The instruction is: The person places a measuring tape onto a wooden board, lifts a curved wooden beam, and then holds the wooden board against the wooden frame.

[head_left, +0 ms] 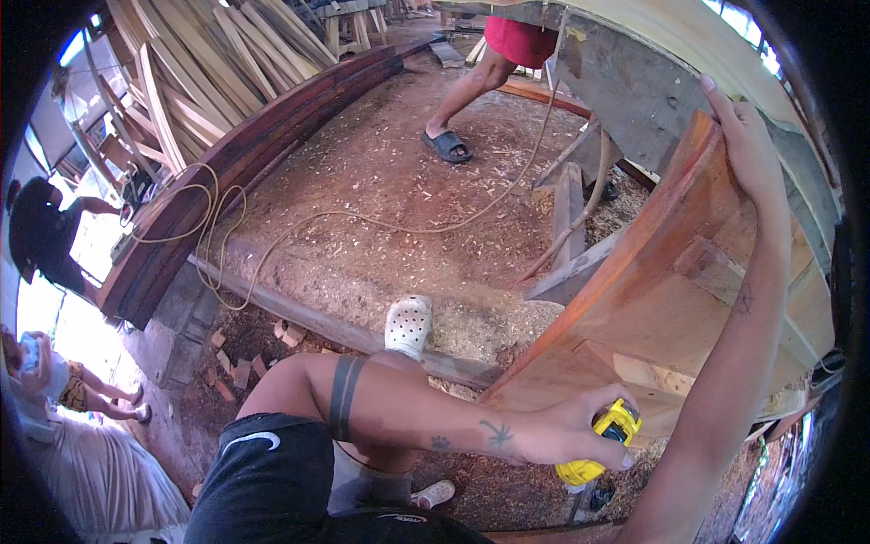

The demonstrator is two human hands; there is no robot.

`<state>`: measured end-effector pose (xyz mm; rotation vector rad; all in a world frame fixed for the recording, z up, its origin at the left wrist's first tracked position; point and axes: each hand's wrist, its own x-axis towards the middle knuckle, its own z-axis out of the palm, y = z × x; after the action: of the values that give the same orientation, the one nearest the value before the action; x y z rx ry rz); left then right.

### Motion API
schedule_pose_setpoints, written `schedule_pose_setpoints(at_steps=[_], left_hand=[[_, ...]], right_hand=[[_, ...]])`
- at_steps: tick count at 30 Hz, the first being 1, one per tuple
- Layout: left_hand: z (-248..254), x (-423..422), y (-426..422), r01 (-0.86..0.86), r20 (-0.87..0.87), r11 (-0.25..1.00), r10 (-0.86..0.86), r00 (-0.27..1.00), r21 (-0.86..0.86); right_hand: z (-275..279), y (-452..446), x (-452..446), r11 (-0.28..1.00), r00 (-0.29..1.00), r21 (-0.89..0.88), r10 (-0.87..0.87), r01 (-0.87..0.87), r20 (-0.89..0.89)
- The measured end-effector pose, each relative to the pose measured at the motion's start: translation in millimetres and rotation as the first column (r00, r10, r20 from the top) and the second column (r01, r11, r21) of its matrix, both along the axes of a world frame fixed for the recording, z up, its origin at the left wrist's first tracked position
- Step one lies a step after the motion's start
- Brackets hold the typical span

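Grasps a yellow tape measure [580,471] in the left grip [557,433], with fingers wrapped about its case, low and just beside the bottom part of a reddish wooden panel [648,272]. Reaches up with the right grip [749,150] to the upper edge of that panel, touching it near a grey board [625,91]; cannot tell whether clenched on the edge or merely laid there, with some fingers hidden.

Looks down over ground [381,168] strewn with wood shavings and crossed by a thin hose [433,230], looped at the left over a dark red curved beam [243,156]. Shows, behind that beam, a leaning stack of pale planks [204,68]. Includes, towards the top, a partly hidden person in red shorts [521,41] with a dark sandal [449,147]. Includes also, at far left, a person in dark clothes [45,227] and, below the middle, a white clog [408,325] beside a low timber [290,306] on the ground.
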<state>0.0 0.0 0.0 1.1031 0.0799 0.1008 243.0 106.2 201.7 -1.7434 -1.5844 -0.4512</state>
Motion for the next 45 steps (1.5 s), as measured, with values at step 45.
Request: schedule_pose_setpoints(at_steps=[45], left_hand=[[3.0, -2.5, 1.3, 0.047, -0.043, 0.999, -0.047, 0.998, -0.008]], right_hand=[[0.9, 1.5, 10.6, 0.997, 0.997, -0.041, -0.072, 0.073, 0.018]])
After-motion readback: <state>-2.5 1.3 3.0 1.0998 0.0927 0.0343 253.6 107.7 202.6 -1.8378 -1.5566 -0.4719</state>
